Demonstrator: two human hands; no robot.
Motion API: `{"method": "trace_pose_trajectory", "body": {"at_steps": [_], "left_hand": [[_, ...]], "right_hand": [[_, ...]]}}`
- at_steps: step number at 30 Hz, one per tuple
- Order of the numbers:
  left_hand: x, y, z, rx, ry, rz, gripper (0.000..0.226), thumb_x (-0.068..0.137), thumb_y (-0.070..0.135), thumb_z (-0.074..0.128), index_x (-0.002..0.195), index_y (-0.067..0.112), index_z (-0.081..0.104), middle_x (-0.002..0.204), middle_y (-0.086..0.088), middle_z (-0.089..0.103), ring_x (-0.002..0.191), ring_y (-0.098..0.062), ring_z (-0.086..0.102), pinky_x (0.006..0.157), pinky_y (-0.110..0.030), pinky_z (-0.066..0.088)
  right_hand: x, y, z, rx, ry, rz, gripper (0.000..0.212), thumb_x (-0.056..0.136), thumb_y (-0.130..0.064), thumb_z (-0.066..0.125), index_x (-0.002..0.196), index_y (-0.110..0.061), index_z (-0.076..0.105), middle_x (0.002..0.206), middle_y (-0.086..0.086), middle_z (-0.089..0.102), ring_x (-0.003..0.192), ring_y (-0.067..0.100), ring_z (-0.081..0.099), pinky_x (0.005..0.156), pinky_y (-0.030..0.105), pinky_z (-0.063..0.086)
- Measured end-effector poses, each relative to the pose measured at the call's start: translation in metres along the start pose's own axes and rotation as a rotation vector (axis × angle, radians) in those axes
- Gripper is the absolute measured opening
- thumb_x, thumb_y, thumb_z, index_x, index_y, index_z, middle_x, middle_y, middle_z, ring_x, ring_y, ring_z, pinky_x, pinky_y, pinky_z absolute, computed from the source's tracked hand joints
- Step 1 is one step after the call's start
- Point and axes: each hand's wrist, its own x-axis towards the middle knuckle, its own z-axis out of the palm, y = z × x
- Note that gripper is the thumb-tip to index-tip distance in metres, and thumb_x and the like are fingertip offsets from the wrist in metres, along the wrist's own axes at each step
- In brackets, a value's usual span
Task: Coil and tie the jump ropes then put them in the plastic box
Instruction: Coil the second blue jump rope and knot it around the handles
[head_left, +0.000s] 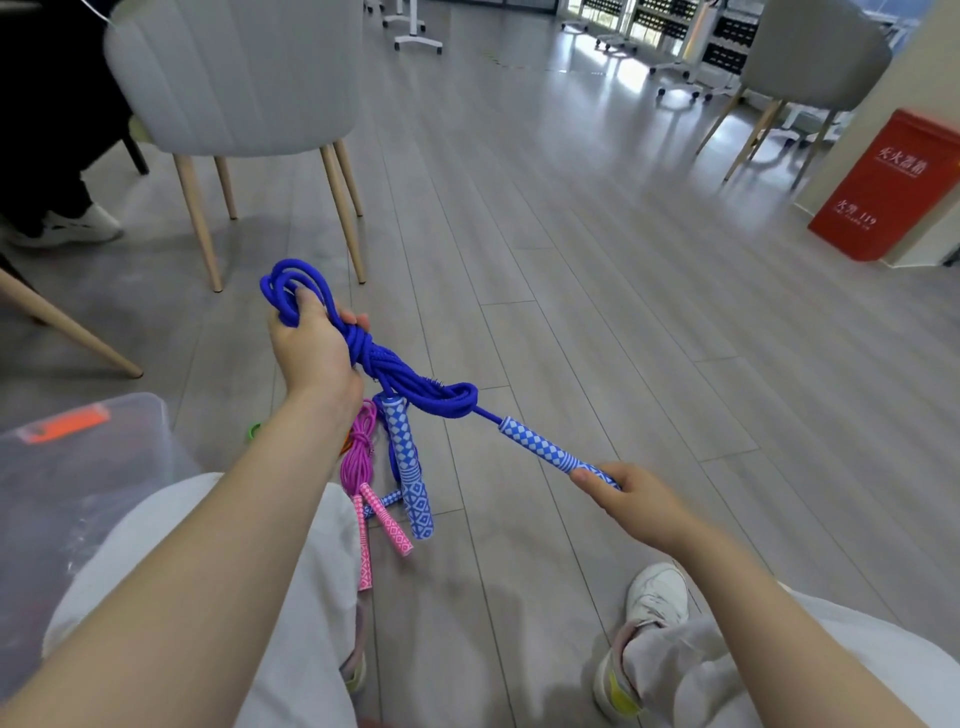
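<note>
Two hands pull a knot tight in a coiled blue jump rope (374, 358) above the floor.

The left hand (311, 343) grips the soft, limp coil; the right hand (639, 499) pinches one rigid patterned handle (540, 446), likely the firmest hold. The plastic box (78, 467) sits at left.

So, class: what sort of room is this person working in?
Probably an office or lab-like common room: grey plank floor, upholstered chairs on wooden legs, wheeled stands at the back, and a red fire-equipment box by the wall.
</note>
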Motion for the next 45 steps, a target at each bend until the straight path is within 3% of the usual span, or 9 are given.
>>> {"method": "trace_pose_trajectory", "body": {"at_steps": [8,11,15,18,23,28,35,40,45], "left_hand": [[-0.005,0.001,0.018,0.115,-0.168,-0.017,0.016,0.101,0.029,0.048,0.09,0.017,0.046,0.046,0.011,0.053,0.045,-0.009,0.052,0.054,-0.025,0.045],[-0.003,0.004,0.028,0.198,-0.23,-0.057,0.016,0.1,0.031,0.05,0.089,0.019,0.047,0.045,0.01,0.053,0.047,-0.01,0.051,0.055,-0.026,0.046],[0.004,-0.002,0.048,0.316,-0.336,-0.109,0.02,0.097,0.032,0.054,0.086,0.017,0.047,0.049,0.005,0.052,0.046,-0.012,0.05,0.055,-0.028,0.044],[0.015,-0.011,0.06,0.345,-0.385,-0.235,0.027,0.094,0.032,0.06,0.078,0.015,0.048,0.058,0.0,0.05,0.054,-0.015,0.052,0.061,-0.03,0.046],[0.061,-0.025,0.055,0.301,-0.409,-0.415,0.025,0.091,0.032,0.066,0.083,0.014,0.052,0.073,-0.001,0.049,0.072,-0.016,0.056,0.071,-0.029,0.053],[0.105,-0.056,0.019,0.55,-0.64,-0.474,0.011,0.095,0.022,0.06,0.091,0.014,0.054,0.077,-0.001,0.056,0.069,-0.015,0.06,0.062,-0.026,0.052],[0.147,-0.141,-0.079,0.963,-0.857,-0.593,0.023,0.097,0.041,0.052,0.113,0.027,0.062,0.118,-0.001,0.068,0.115,-0.024,0.061,0.101,-0.039,0.043],[0.154,-0.186,-0.132,0.849,-0.683,-0.665,0.02,0.103,0.027,0.042,0.099,0.021,0.061,0.088,0.002,0.072,0.082,-0.012,0.07,0.066,-0.019,0.052],[0.165,-0.23,-0.181,1.006,-0.701,-0.543,0.023,0.1,-0.001,0.041,0.116,0.012,0.051,0.094,-0.001,0.064,0.077,0.001,0.064,0.065,-0.01,0.047]], "right_hand": [[0.013,-0.028,0.026,-0.255,-0.113,-0.013,0.04,0.094,-0.059,0.043,0.088,-0.022,0.057,0.078,-0.007,0.058,0.075,0.015,0.053,0.065,0.028,0.038],[0.018,-0.058,0.031,-0.188,-0.052,-0.14,0.044,0.096,-0.048,0.049,0.134,-0.027,0.045,0.122,-0.007,0.056,0.102,0.01,0.052,0.083,0.023,0.038],[0.03,-0.12,0.038,0.01,0.131,-0.291,0.06,0.092,-0.05,0.055,0.145,-0.031,0.033,0.135,-0.008,0.05,0.109,0.01,0.053,0.09,0.028,0.045],[0.052,-0.153,0.053,-0.009,0.182,-0.327,0.066,0.086,-0.057,0.06,0.14,-0.026,0.038,0.13,-0.006,0.054,0.109,0.014,0.056,0.085,0.031,0.046],[0.098,-0.171,0.085,-0.038,0.217,-0.303,0.041,0.083,-0.058,0.062,0.1,-0.024,0.046,0.077,-0.01,0.047,0.07,0.017,0.049,0.059,0.033,0.038],[0.142,-0.159,0.111,0.098,0.153,-0.239,0.016,0.089,-0.036,0.056,0.097,-0.022,0.054,0.077,0.0,0.059,0.066,0.02,0.055,0.06,0.036,0.044],[0.204,-0.127,0.17,0.205,-0.018,-0.099,0.01,0.091,-0.038,0.057,0.098,-0.03,0.055,0.076,-0.009,0.059,0.068,0.015,0.056,0.064,0.033,0.047],[0.244,-0.106,0.223,0.212,-0.066,0.048,0.03,0.093,-0.049,0.052,0.105,-0.021,0.048,0.094,0.002,0.066,0.086,0.026,0.063,0.078,0.041,0.051],[0.272,-0.088,0.265,0.281,-0.067,0.184,0.02,0.101,-0.035,0.041,0.108,-0.017,0.04,0.097,0.005,0.057,0.085,0.029,0.056,0.069,0.033,0.037]]}}
